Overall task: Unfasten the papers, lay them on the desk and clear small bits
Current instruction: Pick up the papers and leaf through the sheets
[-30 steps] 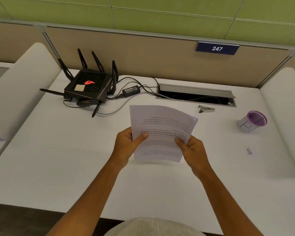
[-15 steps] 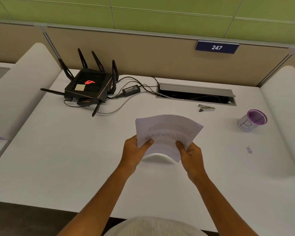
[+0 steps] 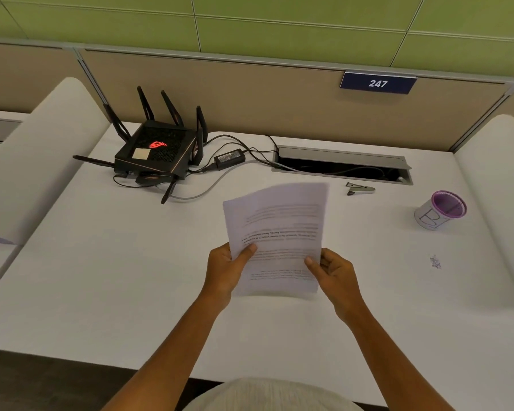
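Both arms reach forward over the desk (image 3: 101,277); left hand (image 3: 224,269) and right hand (image 3: 336,275) pinch the papers (image 3: 276,232) by their near corners, thumbs on top.

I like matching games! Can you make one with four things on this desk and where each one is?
Things:
1. papers
2. router
3. purple-rimmed cup
4. staple remover

Places:
A. far left of the desk
B. right side of the desk
C. held in both hands
D. just in front of the cable slot

Pairs: 1-C, 2-A, 3-B, 4-D
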### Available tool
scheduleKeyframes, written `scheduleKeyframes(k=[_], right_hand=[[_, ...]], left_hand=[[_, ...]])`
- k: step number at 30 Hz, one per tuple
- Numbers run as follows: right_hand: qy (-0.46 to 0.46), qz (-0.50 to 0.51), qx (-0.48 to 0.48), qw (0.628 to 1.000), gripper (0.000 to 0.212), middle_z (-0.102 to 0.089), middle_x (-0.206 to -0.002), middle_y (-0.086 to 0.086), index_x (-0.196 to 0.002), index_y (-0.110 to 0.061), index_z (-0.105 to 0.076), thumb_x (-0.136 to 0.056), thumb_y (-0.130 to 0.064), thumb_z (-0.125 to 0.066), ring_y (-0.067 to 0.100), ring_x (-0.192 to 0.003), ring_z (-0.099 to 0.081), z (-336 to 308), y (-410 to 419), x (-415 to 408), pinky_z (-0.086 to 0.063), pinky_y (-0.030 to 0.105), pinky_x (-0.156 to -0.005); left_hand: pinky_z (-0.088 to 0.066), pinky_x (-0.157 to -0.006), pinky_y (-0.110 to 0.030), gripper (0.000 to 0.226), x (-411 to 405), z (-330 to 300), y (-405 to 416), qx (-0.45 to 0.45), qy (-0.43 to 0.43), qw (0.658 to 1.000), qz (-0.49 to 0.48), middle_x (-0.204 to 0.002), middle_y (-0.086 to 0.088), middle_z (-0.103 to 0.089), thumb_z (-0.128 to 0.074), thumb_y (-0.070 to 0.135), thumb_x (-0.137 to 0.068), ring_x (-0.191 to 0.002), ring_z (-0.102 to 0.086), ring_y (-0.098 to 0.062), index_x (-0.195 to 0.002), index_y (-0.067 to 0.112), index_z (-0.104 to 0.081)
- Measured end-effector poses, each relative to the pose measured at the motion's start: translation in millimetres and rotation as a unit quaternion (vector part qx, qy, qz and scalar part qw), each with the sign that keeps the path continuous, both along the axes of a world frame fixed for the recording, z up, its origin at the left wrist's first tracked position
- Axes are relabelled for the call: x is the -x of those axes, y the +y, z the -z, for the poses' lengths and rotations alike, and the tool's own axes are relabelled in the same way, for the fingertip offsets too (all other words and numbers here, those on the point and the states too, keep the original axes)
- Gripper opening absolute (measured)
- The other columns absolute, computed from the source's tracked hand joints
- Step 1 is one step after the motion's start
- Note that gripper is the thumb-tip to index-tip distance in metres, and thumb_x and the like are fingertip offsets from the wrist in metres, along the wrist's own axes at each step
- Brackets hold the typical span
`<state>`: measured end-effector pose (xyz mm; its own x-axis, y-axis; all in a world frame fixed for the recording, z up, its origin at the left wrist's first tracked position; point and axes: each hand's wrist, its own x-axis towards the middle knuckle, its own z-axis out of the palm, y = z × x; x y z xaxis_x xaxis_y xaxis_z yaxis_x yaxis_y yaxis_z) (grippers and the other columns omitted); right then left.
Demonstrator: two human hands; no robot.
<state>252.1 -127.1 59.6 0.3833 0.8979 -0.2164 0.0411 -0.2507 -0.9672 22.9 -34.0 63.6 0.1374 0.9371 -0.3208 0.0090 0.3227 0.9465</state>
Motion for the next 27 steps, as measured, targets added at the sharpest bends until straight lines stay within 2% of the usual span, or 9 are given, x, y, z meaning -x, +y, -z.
scheduleKeyframes(k=[4, 8, 11, 13, 16, 19, 22, 25, 27], right_hand=[[0.062, -0.008, 0.006, 0.998, 0.020, -0.082, -0.113, -0.003, -0.112, -0.031, -0.079, -0.094, -0.023, -0.077, 0.018, -0.105, -0.078, 3, -8, -12, -0.063, 0.025, -0.084], [0.157, 0.015, -0.006, 0.987, 0.035, -0.079, -0.121, 0.008, -0.122, -0.018, -0.076, -0.088, -0.027, -0.079, 0.029, -0.111, -0.076, 9, -12, -4, -0.065, 0.039, -0.087], [0.237, 0.059, -0.009, 0.970, 0.046, -0.077, -0.125, 0.010, -0.128, -0.013, -0.073, -0.084, -0.023, -0.082, 0.027, -0.114, -0.075, 11, -13, 10, -0.065, 0.042, -0.086], [0.259, 0.082, -0.005, 0.962, 0.047, -0.077, -0.125, 0.009, -0.127, -0.013, -0.073, -0.082, -0.022, -0.083, 0.025, -0.114, -0.075, 12, -13, 20, -0.064, 0.040, -0.085], [0.242, 0.115, 0.008, 0.963, 0.033, -0.081, -0.117, 0.003, -0.115, -0.020, -0.078, -0.082, -0.019, -0.084, 0.019, -0.105, -0.078, 12, -12, 29, -0.065, 0.031, -0.074], [0.186, 0.115, 0.031, 0.975, 0.024, -0.082, -0.110, -0.002, -0.111, -0.025, -0.077, -0.089, -0.015, -0.081, 0.019, -0.098, -0.080, 12, -13, 22, -0.066, 0.032, -0.073], [0.118, 0.101, 0.053, 0.986, 0.022, -0.082, -0.108, -0.005, -0.111, -0.026, -0.076, -0.092, -0.016, -0.079, 0.020, -0.094, -0.081, 9, -13, 3, -0.067, 0.035, -0.073], [0.082, 0.090, 0.061, 0.991, 0.018, -0.083, -0.104, -0.007, -0.110, -0.025, -0.076, -0.094, -0.017, -0.077, 0.020, -0.091, -0.081, 4, -13, -17, -0.067, 0.032, -0.072], [0.068, 0.077, 0.063, 0.993, 0.017, -0.083, -0.103, -0.007, -0.110, -0.025, -0.077, -0.095, -0.017, -0.076, 0.019, -0.090, -0.081, 0, -11, -27, -0.066, 0.028, -0.068]], left_hand=[[-0.064, -0.076, -0.020, 0.017, 10, 0, 1, 0.039, -0.065, 0.995, -0.066, -0.111, 0.012, -0.084, -0.082, 0.028, -0.094, -0.102, -0.079, -0.010, -0.111, 0.029, -0.080], [-0.062, -0.097, -0.038, 0.033, 8, 2, -8, 0.091, -0.139, 0.980, -0.108, -0.124, 0.007, -0.081, -0.080, 0.025, -0.095, -0.116, -0.076, -0.017, -0.128, 0.027, -0.076], [-0.066, -0.087, -0.034, 0.037, 2, 4, -19, 0.130, -0.210, 0.960, -0.133, -0.126, 0.002, -0.081, -0.078, 0.023, -0.095, -0.116, -0.078, -0.021, -0.132, 0.027, -0.073], [-0.067, -0.085, -0.035, 0.043, -4, 7, -27, 0.150, -0.244, 0.949, -0.134, -0.128, -0.002, -0.080, -0.079, 0.025, -0.094, -0.116, -0.078, -0.023, -0.136, 0.026, -0.071], [-0.067, -0.093, -0.042, 0.047, -10, 16, -39, 0.161, -0.254, 0.946, -0.122, -0.133, -0.003, -0.078, -0.080, 0.027, -0.093, -0.122, -0.075, -0.024, -0.139, 0.027, -0.069], [-0.067, -0.091, -0.040, 0.053, -2, 23, -40, 0.158, -0.259, 0.944, -0.134, -0.135, -0.003, -0.077, -0.081, 0.026, -0.091, -0.123, -0.075, -0.025, -0.142, 0.026, -0.067], [-0.067, -0.089, -0.040, 0.058, 27, 29, -27, 0.147, -0.261, 0.940, -0.164, -0.137, -0.007, -0.076, -0.079, 0.034, -0.090, -0.126, -0.073, -0.028, -0.145, 0.020, -0.065], [-0.066, -0.092, -0.043, 0.055, 61, 33, -11, 0.139, -0.180, 0.964, -0.140, -0.135, -0.003, -0.077, -0.078, 0.040, -0.088, -0.126, -0.072, -0.027, -0.140, 0.022, -0.070], [-0.064, -0.095, -0.044, 0.055, 73, 31, -3, 0.141, -0.099, 0.982, -0.078, -0.130, 0.003, -0.079, -0.077, 0.046, -0.085, -0.123, -0.073, -0.025, -0.137, 0.028, -0.071]])
